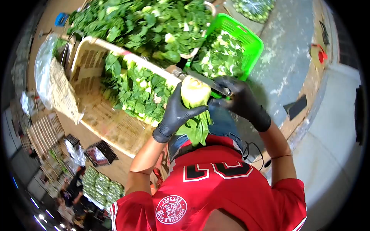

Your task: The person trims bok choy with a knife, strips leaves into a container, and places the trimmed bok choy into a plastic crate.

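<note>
My left hand (175,111), in a black glove, is wrapped round a head of bok choy (195,92). Its pale base points up and away from me, and its green leaves hang down towards my lap. My right hand (242,99), also gloved in black, grips a knife (210,82) by the handle. The blade passes along the far side of the bok choy's base; whether it touches is hard to make out. Just beyond both hands, a bright green basket (252,48) holds cut leaves and trimmings (221,54).
To the left, a large cream plastic crate (111,127) contains rows of bok choy (138,88). Behind it is a big heap of leafy greens (142,27). A bag of greens (254,8) lies at the back right. People (71,192) and stacked packed greens (101,186) appear lower left.
</note>
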The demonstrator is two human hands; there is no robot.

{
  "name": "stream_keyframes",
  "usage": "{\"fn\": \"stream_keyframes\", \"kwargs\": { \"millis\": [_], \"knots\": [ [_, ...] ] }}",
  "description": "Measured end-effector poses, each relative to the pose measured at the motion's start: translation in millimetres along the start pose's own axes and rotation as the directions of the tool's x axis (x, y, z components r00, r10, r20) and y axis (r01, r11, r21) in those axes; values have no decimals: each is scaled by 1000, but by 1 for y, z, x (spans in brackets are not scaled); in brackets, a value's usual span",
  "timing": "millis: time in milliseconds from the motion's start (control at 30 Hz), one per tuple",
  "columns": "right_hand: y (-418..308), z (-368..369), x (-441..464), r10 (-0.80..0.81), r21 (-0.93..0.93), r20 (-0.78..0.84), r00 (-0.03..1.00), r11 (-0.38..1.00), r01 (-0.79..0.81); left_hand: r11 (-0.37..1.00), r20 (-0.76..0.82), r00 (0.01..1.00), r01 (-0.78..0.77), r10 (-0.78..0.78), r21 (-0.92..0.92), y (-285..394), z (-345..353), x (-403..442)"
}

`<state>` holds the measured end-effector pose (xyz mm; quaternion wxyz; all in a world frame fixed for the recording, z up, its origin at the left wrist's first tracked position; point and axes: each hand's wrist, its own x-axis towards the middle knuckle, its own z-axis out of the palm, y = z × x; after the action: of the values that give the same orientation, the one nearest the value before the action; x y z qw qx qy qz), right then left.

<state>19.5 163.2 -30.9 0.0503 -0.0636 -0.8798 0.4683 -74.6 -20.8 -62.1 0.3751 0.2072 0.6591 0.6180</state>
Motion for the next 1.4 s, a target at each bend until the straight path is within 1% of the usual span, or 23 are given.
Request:
{"fn": "stream_keyframes", "kwargs": {
  "millis": [67,167,300,400,433,467,533,633,667,700,733,833,900,933,1000,1033,1067,1133,1167,1200,1267,1333,1400],
  "knots": [
    [8,-19,-25,160,-303,-5,987,941,-154,991,43,998,-41,36,128,4,16,9],
    [15,-26,-54,119,-389,-35,992,913,-124,932,147,988,-91,41,351,9,39,20],
    [25,-33,-81,210,-315,-75,975,922,-223,887,263,965,-120,-1,446,10,68,28],
    [49,-32,-98,314,-260,-124,941,905,-336,808,335,925,-332,178,487,1,83,30],
    [85,-25,-107,384,-234,-124,915,885,-403,851,361,931,-232,54,471,0,86,33],
    [124,-19,-120,449,-211,-121,885,860,-465,895,447,891,-264,82,361,0,87,31],
    [199,-11,-159,735,-88,-29,677,673,-735,807,537,815,-460,218,370,16,102,31],
    [163,-29,-161,700,28,-247,670,696,-718,915,406,912,-212,60,342,-2,108,44],
    [136,-30,-153,644,229,-288,709,765,-601,936,382,924,-128,-8,328,-3,113,50],
    [109,-31,-139,586,410,-339,736,796,-445,900,390,920,-191,26,391,-5,114,53],
    [91,-34,-130,348,315,-405,846,921,-228,891,414,910,-201,17,406,-3,116,55],
    [65,-39,-108,103,67,-373,922,994,-84,873,468,883,-191,-47,448,2,117,59],
    [84,-53,-111,-2,-65,-238,971,998,-14,967,566,811,1,-149,253,-2,108,70],
    [96,-57,-114,266,216,-108,958,947,-238,974,608,762,166,-224,151,-7,104,74],
    [117,-61,-116,478,272,-133,868,860,-432,976,594,775,164,-216,142,-9,99,77],
    [123,-63,-116,440,138,-171,882,897,-420,975,577,785,193,-223,114,-9,98,78],
    [125,-59,-117,441,213,-221,870,892,-398,970,560,794,226,-234,86,-8,99,77],
    [113,-54,-106,445,349,-318,837,876,-333,985,485,868,27,-107,169,-17,102,79],
    [103,-51,-101,393,398,-251,885,875,-275,984,494,863,21,-108,178,-19,103,79],
    [90,-51,-97,178,121,-293,939,981,-148,982,506,855,16,-112,189,-15,104,79],
    [101,-46,-98,204,111,-181,962,976,-186,930,531,835,-67,-145,360,-34,94,84],
    [105,-62,-96,470,362,62,880,812,-459,949,621,745,49,-243,313,-25,87,89],
    [123,-60,-101,445,396,-20,895,826,-402,953,634,723,113,-273,281,-21,84,89]
  ]
}}
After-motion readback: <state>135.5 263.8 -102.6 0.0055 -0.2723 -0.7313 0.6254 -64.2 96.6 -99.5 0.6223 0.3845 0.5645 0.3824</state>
